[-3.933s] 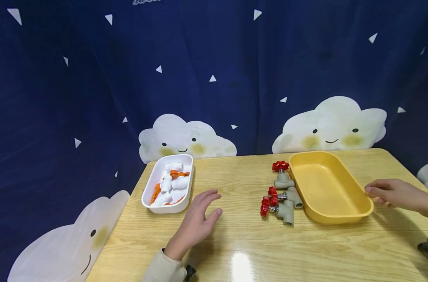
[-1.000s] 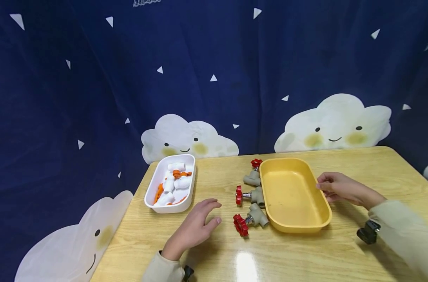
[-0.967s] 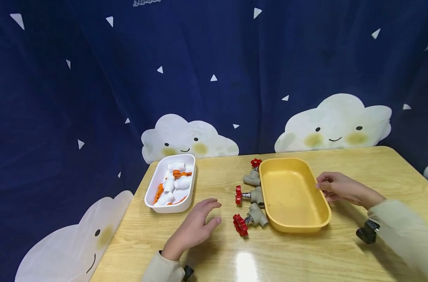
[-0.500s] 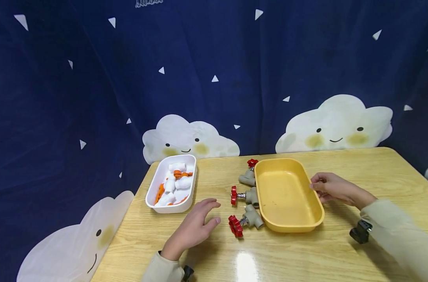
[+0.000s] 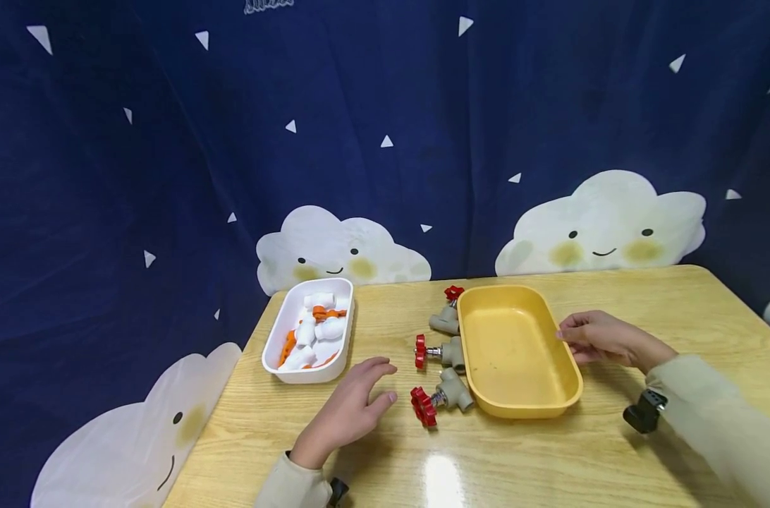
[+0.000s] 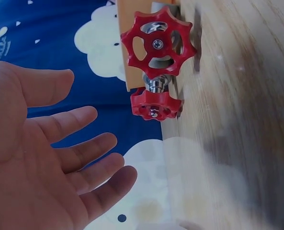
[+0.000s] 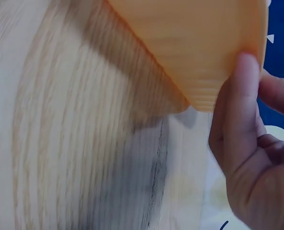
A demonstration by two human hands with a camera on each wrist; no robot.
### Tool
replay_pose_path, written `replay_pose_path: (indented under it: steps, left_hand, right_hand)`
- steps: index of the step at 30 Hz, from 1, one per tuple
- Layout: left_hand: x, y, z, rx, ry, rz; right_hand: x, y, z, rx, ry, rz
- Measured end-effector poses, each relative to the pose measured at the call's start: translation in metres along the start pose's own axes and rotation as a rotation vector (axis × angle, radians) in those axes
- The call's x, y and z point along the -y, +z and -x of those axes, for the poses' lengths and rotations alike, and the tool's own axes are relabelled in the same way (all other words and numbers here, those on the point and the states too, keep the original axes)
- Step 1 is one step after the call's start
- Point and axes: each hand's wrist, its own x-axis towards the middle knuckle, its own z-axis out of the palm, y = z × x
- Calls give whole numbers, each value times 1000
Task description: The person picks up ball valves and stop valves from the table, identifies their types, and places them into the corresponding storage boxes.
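My right hand point(image 5: 603, 340) pinches the right rim of a yellow tray point(image 5: 518, 410) with thumb and fingers. In the right wrist view a finger point(image 7: 246, 79) lies along the tray's outer wall. Three grey pipe valves with red handwheels stand along the tray's left side: a back valve point(image 5: 445, 321), a middle valve point(image 5: 451, 353) and a front valve point(image 5: 453, 390). Left of them, my left hand point(image 5: 347, 409) hovers with relaxed, spread fingers and holds nothing. In the left wrist view its palm faces the red handwheel point(image 6: 168, 48) of a valve.
A white tray point(image 5: 272, 353) at the left holds several white pipe fittings and orange pieces. The wooden table point(image 5: 518, 466) ends at a dark blue curtain point(image 5: 385, 85) with white clouds.
Over the earlier frames my right hand has moved the yellow tray left, and the valves have shifted and turned with it. In the last half second it barely moves. My left hand stays put.
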Motion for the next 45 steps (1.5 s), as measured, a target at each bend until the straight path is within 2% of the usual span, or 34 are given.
replay_pose_path:
  steps: [4, 12, 23, 32, 39, 45]
  left_hand:
    - [1, 0, 1, 3, -6, 7]
    - [1, -1, 0, 9, -6, 21]
    - [-4, -7, -15, 17, 20, -24]
    - [-26, -24, -50, 25, 38, -162]
    - [-28, -20, -86, 73, 42, -336]
    - [-30, -14, -117, 55, 4, -485]
  right_hand:
    - [5, -1, -2, 13, 23, -33]
    - [13, 3, -6, 6, 50, -19]
    - [12, 8, -7, -2, 40, -4]
    - [9, 4, -4, -15, 37, 17]
    - [4, -1, -3, -6, 37, 10]
    - [0, -3, -4, 1, 30, -10]
